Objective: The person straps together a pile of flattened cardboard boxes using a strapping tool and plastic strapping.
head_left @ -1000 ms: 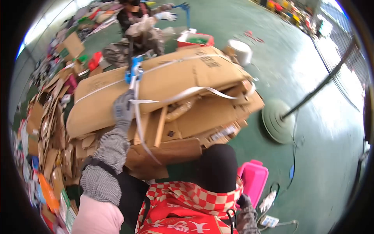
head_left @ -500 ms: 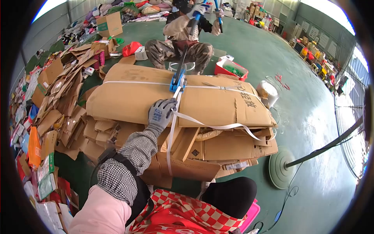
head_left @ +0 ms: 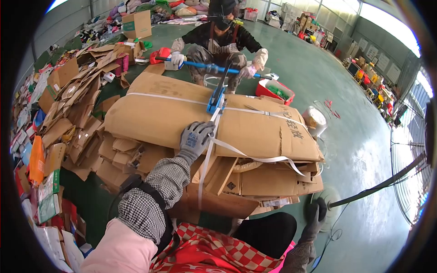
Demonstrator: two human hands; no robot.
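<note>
A big bundle of flattened cardboard [head_left: 255,132] lies in front of me, bound by a white strap [head_left: 205,168] that runs over its top and down its near side. My left hand [head_left: 195,139], in a grey glove, rests on the bundle's near edge with its fingers curled on the strap. A blue strapping tool [head_left: 216,102] sits on the strap at the top. A co-worker [head_left: 221,41] crouches behind the bundle and holds the tool's long handles spread wide. My right hand [head_left: 314,218], in a dark glove, hovers low at the right, blurred, holding nothing.
Loose cardboard and packaging [head_left: 68,113] are heaped along the left. A red bin [head_left: 275,91] and a white strap roll [head_left: 314,120] stand behind the bundle on the right. A fan base [head_left: 330,198] with a slanted pole sits on the green floor at the right.
The co-worker brought the tool handles down from overhead to a level spread. My left hand stayed on the strap. My right hand has come into view at the lower right.
</note>
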